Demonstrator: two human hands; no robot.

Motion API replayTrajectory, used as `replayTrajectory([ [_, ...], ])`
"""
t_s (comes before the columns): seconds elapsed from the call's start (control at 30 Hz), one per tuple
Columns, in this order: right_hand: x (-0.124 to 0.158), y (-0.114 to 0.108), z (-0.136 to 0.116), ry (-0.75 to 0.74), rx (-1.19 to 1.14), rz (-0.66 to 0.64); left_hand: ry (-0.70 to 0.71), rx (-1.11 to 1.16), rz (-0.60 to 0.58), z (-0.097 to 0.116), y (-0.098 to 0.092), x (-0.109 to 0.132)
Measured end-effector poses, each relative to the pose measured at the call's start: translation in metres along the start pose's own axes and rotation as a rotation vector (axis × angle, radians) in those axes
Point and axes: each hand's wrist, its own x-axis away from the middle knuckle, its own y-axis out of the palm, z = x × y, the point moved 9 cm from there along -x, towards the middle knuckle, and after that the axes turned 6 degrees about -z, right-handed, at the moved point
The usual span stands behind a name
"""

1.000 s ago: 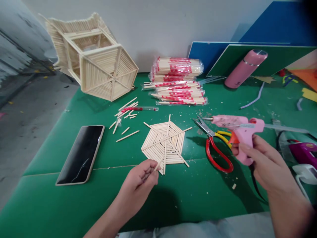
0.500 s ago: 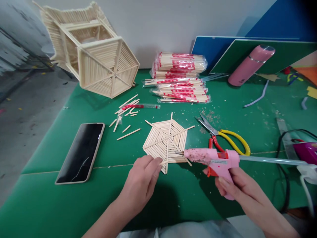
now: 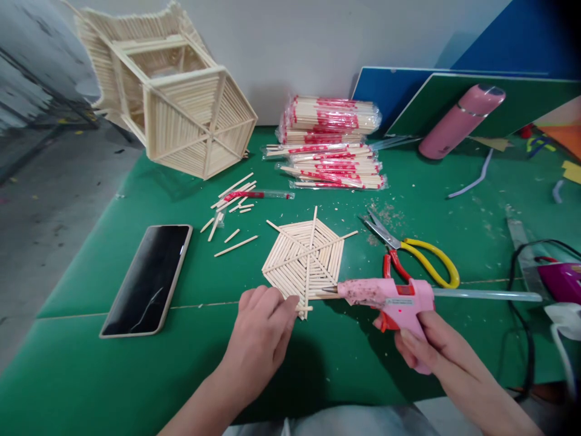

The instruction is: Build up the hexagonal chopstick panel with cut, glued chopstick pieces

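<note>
A flat hexagonal panel of wooden sticks [image 3: 295,251] lies on the green table, with crossed sticks over its rows. At its lower left edge, my left hand [image 3: 265,321] pinches a short wooden stick [image 3: 305,308], whose free end points right across the panel's lower tip. My right hand [image 3: 431,345] is wrapped round the handle of a pink glue gun [image 3: 385,295]. The gun's metal nozzle points left, over the panel's lower right part. A clear glue stick [image 3: 488,294] juts from the back of the gun.
Scissors with yellow handles [image 3: 426,257] lie behind the gun. A phone [image 3: 147,281] rests at left, loose sticks [image 3: 236,245] nearby. At the back are a wooden stick structure [image 3: 200,121], wrapped chopsticks [image 3: 331,142] and a pink bottle [image 3: 460,121]. Cables [image 3: 526,321] run at right.
The stick in my left hand now reaches further right and lies more level. The glue gun has tilted slightly, its rear a little lower, and the glue stick's rear end has shifted left.
</note>
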Motion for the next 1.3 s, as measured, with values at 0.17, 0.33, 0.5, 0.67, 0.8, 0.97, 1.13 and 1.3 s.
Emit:
replayTrajectory([
  [0.17, 0.004, 0.007, 0.000, 0.007, 0.016, 0.039, 0.030, -0.012, 0.070, -0.001, -0.001, 0.004],
  [0.33, 0.005, 0.012, 0.004, 0.009, 0.052, 0.042, 0.046, -0.049, 0.088, 0.000, 0.001, 0.007],
  [0.5, 0.004, 0.012, 0.006, 0.005, 0.086, 0.053, 0.071, -0.137, 0.092, 0.005, 0.005, 0.010],
  [0.67, 0.003, 0.014, -0.001, -0.015, 0.125, 0.040, 0.071, -0.173, 0.100, 0.006, 0.006, 0.011],
  [0.8, 0.002, 0.015, -0.004, -0.019, 0.144, 0.031, 0.086, -0.178, 0.114, 0.006, 0.005, 0.012],
  [0.97, 0.001, 0.013, -0.004, -0.015, 0.226, 0.037, 0.077, -0.166, 0.102, 0.005, 0.006, 0.012],
  [1.13, -0.001, 0.016, -0.012, -0.036, 0.304, -0.007, 0.079, -0.171, 0.105, 0.006, 0.007, 0.011],
  [1.3, -0.001, 0.016, -0.016, -0.070, 0.322, -0.001, 0.072, -0.171, 0.098, 0.006, 0.007, 0.011],
])
